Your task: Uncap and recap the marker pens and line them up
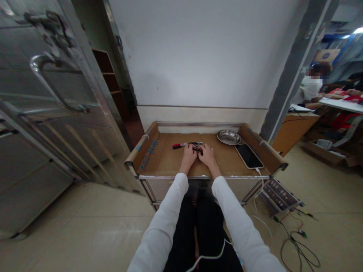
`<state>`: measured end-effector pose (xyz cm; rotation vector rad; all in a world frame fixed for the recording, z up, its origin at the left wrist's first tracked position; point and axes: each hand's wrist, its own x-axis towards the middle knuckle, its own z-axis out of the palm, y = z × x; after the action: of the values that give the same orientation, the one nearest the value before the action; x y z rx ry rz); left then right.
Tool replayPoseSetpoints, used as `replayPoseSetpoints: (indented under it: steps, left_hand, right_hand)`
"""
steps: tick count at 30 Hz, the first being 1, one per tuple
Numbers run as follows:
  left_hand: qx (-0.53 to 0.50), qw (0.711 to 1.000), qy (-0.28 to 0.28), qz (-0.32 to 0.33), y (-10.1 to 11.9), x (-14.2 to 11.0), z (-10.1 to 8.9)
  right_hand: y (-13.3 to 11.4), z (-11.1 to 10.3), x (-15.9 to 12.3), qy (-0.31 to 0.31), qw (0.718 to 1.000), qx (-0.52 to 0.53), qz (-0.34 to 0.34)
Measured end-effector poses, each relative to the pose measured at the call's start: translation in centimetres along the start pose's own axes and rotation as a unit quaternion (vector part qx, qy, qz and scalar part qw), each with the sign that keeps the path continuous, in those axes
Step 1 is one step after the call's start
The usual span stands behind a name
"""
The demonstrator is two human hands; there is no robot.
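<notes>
My left hand (188, 155) and my right hand (207, 155) are close together above the cardboard-lined tray top (164, 162). Both have curled fingers on a short, slim, dark pen-like piece (197, 149) between them; its exact kind is too small to make out. Just beyond the fingers lie more slim dark and silvery pen-like pieces (196, 143). To the left of these is a red-and-black pen-like piece (178, 146). My fingers hide part of the group.
A round metal dish (228, 137) stands at the back right of the tray. In front of it lies a phone (249, 156) with a white cable (261, 179). An electrical box (280, 196) and loose wires (300, 245) are on the floor. A person (312, 83) sits far right.
</notes>
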<state>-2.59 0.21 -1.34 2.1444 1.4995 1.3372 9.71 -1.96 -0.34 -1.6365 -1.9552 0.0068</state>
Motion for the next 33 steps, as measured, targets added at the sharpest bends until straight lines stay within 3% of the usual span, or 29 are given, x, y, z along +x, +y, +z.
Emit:
replayPoseSetpoints:
  steps: [7,21,33]
  left_hand:
    - [0.038,0.999,-0.031,0.000,-0.2,-0.2,0.4]
    - [0.073,0.996,-0.053,-0.012,0.3,-0.2,-0.3]
    - [0.090,0.995,-0.003,-0.032,0.5,-0.4,-0.7]
  right_hand:
    - [0.2,0.1,0.2,0.000,1.000,0.005,0.008]
    - [0.9,0.8,0.5,0.048,0.986,0.142,-0.074]
    - [1.4,1.3,0.7,0.065,0.983,0.157,-0.071]
